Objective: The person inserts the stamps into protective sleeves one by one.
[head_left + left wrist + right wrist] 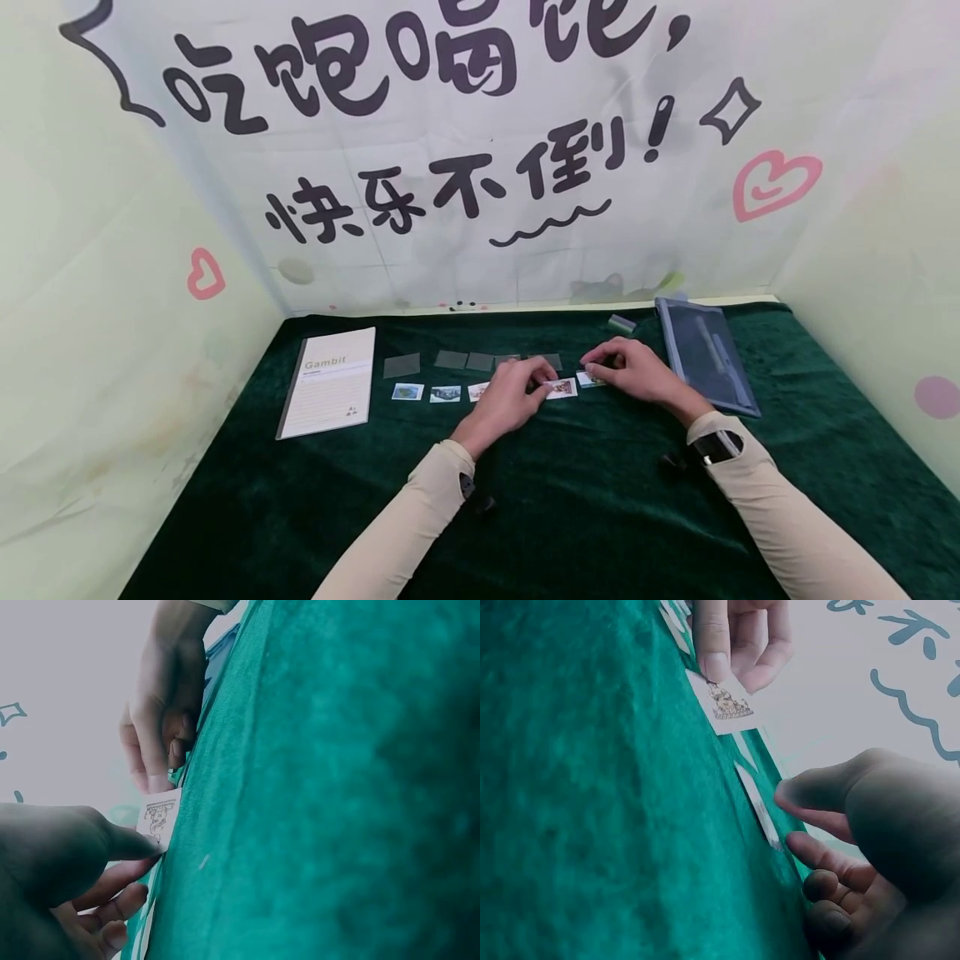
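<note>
L fingers (715,663) pinch card (730,711) edge; R fingers (806,789) nr nxt card (756,802).

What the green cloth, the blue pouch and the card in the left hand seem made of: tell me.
Green cloth: likely velvet, softly lustrous, judging by its patchy sheen. Blue pouch: probably smooth plastic, since items show through it. Card in the left hand: seemingly thin printed paper, white-bordered and flat; whether coated, I cannot tell.

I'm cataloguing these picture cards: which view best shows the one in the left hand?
The right wrist view: the card faces that camera, its brown print large, the left hand covering only part of one edge. The left wrist view shows it narrowed by a slant; the head view shows it small, its print tiny.
</note>
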`<state>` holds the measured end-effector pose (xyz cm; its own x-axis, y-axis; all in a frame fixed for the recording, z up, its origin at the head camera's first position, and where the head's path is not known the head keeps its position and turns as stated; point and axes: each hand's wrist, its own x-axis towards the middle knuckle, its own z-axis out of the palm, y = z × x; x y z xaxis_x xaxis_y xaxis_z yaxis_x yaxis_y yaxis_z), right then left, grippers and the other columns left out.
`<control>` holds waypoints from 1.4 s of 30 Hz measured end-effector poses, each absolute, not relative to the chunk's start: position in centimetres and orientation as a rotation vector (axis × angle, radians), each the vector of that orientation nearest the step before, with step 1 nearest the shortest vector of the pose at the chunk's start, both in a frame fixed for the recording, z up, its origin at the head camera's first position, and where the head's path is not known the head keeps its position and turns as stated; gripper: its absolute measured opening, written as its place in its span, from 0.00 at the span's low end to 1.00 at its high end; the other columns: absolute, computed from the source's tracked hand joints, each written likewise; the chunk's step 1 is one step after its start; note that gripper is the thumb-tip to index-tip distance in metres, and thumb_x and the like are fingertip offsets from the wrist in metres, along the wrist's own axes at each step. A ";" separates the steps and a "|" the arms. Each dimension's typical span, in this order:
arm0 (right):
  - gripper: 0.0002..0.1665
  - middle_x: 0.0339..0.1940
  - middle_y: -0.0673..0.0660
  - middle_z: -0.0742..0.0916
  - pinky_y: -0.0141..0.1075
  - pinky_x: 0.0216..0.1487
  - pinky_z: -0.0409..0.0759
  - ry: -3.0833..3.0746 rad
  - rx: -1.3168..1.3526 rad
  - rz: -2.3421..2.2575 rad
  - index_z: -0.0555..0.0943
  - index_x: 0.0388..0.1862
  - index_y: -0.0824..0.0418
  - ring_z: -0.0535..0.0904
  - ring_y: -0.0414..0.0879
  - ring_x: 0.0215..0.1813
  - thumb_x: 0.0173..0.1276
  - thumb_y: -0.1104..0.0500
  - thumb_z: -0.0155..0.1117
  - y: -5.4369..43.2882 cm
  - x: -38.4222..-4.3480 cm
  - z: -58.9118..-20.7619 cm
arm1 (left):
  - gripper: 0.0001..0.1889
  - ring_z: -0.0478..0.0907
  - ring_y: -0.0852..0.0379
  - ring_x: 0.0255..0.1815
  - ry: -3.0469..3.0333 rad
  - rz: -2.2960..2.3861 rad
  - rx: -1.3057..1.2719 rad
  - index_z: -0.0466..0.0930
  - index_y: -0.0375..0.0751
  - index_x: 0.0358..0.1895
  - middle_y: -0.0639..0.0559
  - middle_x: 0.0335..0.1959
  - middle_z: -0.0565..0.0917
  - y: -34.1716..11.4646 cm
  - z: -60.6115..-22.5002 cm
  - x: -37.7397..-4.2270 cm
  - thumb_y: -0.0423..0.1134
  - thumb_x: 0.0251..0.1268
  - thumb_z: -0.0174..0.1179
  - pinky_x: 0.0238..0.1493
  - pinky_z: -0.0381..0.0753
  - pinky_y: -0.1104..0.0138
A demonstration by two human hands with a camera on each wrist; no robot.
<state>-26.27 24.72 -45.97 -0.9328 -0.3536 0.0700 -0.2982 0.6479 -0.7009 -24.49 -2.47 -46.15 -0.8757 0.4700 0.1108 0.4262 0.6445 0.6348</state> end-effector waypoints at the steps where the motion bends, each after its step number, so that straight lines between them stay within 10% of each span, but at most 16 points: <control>1: 0.13 0.48 0.57 0.91 0.35 0.39 0.74 2.778 -0.540 -1.182 0.90 0.56 0.57 0.76 0.46 0.35 0.81 0.54 0.69 24.6 -26.3 -45.9 | 0.09 0.77 0.60 0.47 2.779 1.073 0.766 0.86 0.55 0.58 0.58 0.48 0.88 -2.6 -46.2 -24.5 0.41 0.80 0.65 0.53 0.78 0.64; 12: 0.15 0.51 0.58 0.91 0.42 0.48 0.81 2.760 -0.596 -1.143 0.88 0.60 0.58 0.84 0.49 0.47 0.82 0.54 0.67 20.9 -29.0 -45.5 | 0.09 0.79 0.60 0.41 2.701 1.267 0.684 0.85 0.56 0.58 0.56 0.47 0.87 -3.7 -46.0 -24.2 0.42 0.85 0.60 0.47 0.79 0.67; 22: 0.07 0.44 0.58 0.89 0.40 0.45 0.74 2.791 -0.513 -1.054 0.90 0.46 0.58 0.78 0.48 0.40 0.74 0.56 0.75 18.8 -30.5 -46.1 | 0.08 0.79 0.61 0.40 2.700 1.292 0.719 0.84 0.55 0.57 0.55 0.46 0.88 -3.4 -45.9 -24.1 0.41 0.85 0.60 0.45 0.80 0.69; 32: 0.08 0.44 0.54 0.94 0.41 0.50 0.81 2.737 -0.520 -1.330 0.86 0.50 0.56 0.89 0.46 0.46 0.80 0.54 0.69 19.4 -28.3 -45.0 | 0.10 0.82 0.62 0.44 2.686 1.437 0.700 0.83 0.53 0.60 0.56 0.48 0.90 -4.6 -45.5 -24.1 0.42 0.83 0.61 0.49 0.82 0.65; 42: 0.15 0.37 0.56 0.87 0.35 0.36 0.76 2.687 -0.444 -1.510 0.89 0.55 0.54 0.78 0.49 0.35 0.79 0.48 0.70 19.8 -24.6 -45.6 | 0.08 0.85 0.61 0.43 2.719 1.614 0.584 0.85 0.53 0.56 0.56 0.50 0.90 -6.7 -45.5 -23.2 0.44 0.83 0.63 0.50 0.86 0.66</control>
<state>-24.61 19.84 -45.57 -0.9591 -0.2590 0.1146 -0.2325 0.4891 -0.8406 -23.20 -6.75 -45.52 -0.9315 0.2694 0.2445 0.3437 0.4310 0.8343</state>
